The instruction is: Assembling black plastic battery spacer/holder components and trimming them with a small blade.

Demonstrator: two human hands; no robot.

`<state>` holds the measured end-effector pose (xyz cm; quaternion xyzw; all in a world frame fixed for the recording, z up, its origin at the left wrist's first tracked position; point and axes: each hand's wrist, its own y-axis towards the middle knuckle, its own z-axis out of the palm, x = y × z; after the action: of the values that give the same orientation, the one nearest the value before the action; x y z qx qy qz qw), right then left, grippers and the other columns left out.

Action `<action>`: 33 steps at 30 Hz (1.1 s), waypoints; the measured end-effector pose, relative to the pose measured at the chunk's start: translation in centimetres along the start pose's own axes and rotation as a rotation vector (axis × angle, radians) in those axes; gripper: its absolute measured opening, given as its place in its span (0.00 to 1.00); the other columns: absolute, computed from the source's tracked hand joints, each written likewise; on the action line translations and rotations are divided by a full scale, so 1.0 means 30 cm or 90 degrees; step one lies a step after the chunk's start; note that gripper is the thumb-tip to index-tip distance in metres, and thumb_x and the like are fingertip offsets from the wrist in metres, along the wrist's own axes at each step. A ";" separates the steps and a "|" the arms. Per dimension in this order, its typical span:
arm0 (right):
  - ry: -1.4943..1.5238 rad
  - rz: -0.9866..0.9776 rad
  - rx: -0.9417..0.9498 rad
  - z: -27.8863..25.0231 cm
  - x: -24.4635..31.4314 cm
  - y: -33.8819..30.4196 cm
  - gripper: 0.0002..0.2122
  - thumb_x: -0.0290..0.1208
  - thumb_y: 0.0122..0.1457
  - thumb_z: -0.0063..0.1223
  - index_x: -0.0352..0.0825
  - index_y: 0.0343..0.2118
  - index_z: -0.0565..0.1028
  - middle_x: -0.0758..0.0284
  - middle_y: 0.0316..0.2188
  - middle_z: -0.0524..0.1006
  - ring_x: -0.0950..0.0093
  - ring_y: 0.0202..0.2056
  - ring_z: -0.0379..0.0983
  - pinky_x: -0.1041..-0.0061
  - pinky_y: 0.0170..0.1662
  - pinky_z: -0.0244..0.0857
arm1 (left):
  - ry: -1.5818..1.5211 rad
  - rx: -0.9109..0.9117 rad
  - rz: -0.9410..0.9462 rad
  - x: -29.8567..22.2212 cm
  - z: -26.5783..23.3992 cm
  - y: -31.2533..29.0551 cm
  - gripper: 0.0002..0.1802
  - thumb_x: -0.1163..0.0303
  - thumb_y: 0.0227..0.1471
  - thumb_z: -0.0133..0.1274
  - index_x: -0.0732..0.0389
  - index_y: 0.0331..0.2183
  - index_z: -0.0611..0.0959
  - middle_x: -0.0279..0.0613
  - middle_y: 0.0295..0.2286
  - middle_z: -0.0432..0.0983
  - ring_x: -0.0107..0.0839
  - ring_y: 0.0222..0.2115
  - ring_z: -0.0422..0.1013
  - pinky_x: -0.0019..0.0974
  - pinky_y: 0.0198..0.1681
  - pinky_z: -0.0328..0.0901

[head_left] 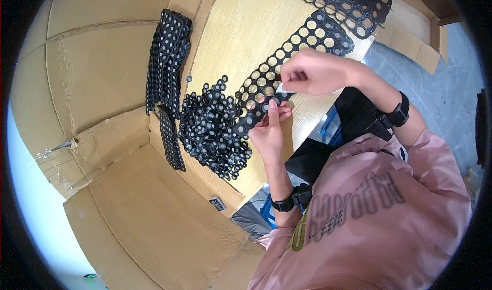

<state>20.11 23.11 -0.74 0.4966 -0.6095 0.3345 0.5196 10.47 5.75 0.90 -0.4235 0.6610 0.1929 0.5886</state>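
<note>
A black perforated sheet (274, 59) with rows of round holes stretches across the table. Its near end still carries round black discs with grey centres. My left hand (269, 131) pinches that near end, thumb on top and fingers beneath. Just above it, my right hand (318, 73) is closed, with thumb and forefinger pinching a small white piece (283, 89) at the sheet's edge. What the white piece is cannot be made out. Left of my hands lies a heap of loose round black discs (210, 128) with grey centres.
A stack of black disc sheets (168, 59) leans along the table's left edge, with another strip (170, 138) below it. More punched sheets (353, 5) pile up at the far right. Large cardboard (154, 213) walls flank the wooden table (225, 28). A small dark object (218, 203) lies near the corner.
</note>
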 end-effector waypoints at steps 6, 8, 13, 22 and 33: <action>0.205 0.052 -0.025 -0.032 0.005 -0.013 0.08 0.30 0.57 0.56 0.33 0.24 0.73 0.81 0.14 0.63 0.92 0.18 0.55 0.85 0.21 0.47 | -0.061 0.067 -0.132 -0.028 0.009 0.024 0.12 0.71 0.56 0.54 0.70 0.39 0.78 0.51 0.29 0.79 0.32 0.25 0.77 0.30 0.27 0.73; 0.209 0.036 0.000 -0.033 0.003 -0.011 0.07 0.29 0.57 0.56 0.32 0.25 0.74 0.81 0.13 0.64 0.91 0.17 0.56 0.85 0.20 0.47 | -0.012 0.070 -0.175 -0.024 0.016 0.043 0.14 0.70 0.55 0.55 0.72 0.40 0.78 0.52 0.29 0.79 0.33 0.25 0.77 0.29 0.26 0.73; 0.171 0.048 0.034 -0.060 0.009 -0.007 0.07 0.27 0.57 0.55 0.31 0.25 0.75 0.79 0.12 0.66 0.91 0.16 0.57 0.85 0.19 0.49 | -0.046 0.083 -0.069 -0.004 0.028 0.030 0.17 0.69 0.58 0.52 0.79 0.36 0.77 0.54 0.29 0.79 0.33 0.25 0.77 0.28 0.26 0.73; 0.068 0.086 0.062 -0.027 0.046 0.025 0.08 0.26 0.56 0.53 0.28 0.23 0.74 0.66 0.13 0.74 0.82 0.16 0.71 0.82 0.20 0.60 | -0.057 -0.016 -0.025 0.043 0.040 -0.005 0.21 0.64 0.61 0.48 0.79 0.35 0.77 0.56 0.31 0.79 0.34 0.24 0.77 0.29 0.27 0.73; -0.040 0.018 0.067 0.012 0.012 0.018 0.06 0.22 0.50 0.53 0.27 0.20 0.73 0.60 0.11 0.72 0.74 0.13 0.67 0.76 0.20 0.60 | -0.048 -0.029 0.001 0.073 0.041 0.000 0.23 0.62 0.61 0.47 0.78 0.31 0.78 0.52 0.28 0.79 0.31 0.23 0.76 0.29 0.27 0.73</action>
<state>19.51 22.84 -0.41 0.5247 -0.6140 0.3576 0.4689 11.35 5.95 -1.45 -0.4289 0.6339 0.2244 0.6032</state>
